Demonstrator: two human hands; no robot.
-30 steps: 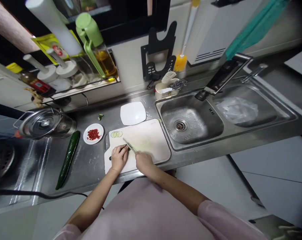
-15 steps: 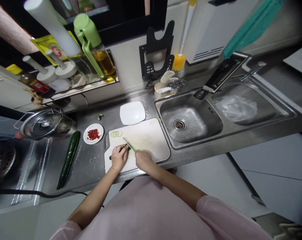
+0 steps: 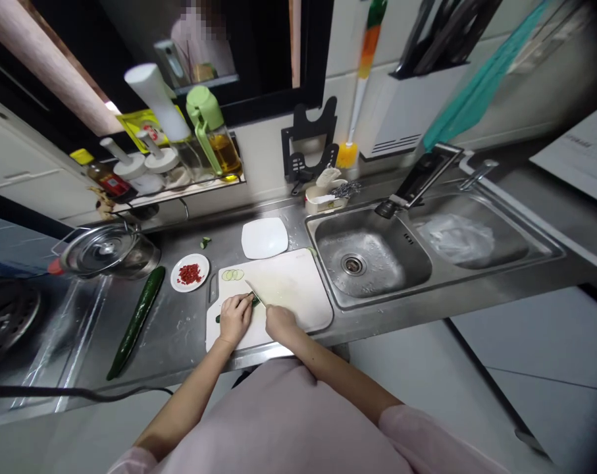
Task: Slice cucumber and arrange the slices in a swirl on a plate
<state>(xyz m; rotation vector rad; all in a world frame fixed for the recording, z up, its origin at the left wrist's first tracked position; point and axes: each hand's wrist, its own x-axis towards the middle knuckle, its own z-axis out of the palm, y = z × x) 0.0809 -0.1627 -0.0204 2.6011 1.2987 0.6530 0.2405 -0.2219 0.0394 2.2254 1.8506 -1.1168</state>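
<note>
My left hand is closed over a piece of dark green cucumber on the white cutting board. Most of that piece is hidden under my fingers; one end shows at the left of the hand. My right hand grips a knife by its handle, the blade slanting up and left against the cucumber's right end. Several thin cucumber slices overlap near the board's upper left corner. A single pale slice lies at the board's upper right edge.
A white square plate stands behind the board. Left are a round plate with chopped red pieces, a whole cucumber, cucumber ends and a lidded pot. The double sink lies right; bottles fill a rack.
The camera view has tilted up, so the counter sits lower in the picture and more of the wall shows. Both hands remain at the cucumber and knife, with little visible movement.
</note>
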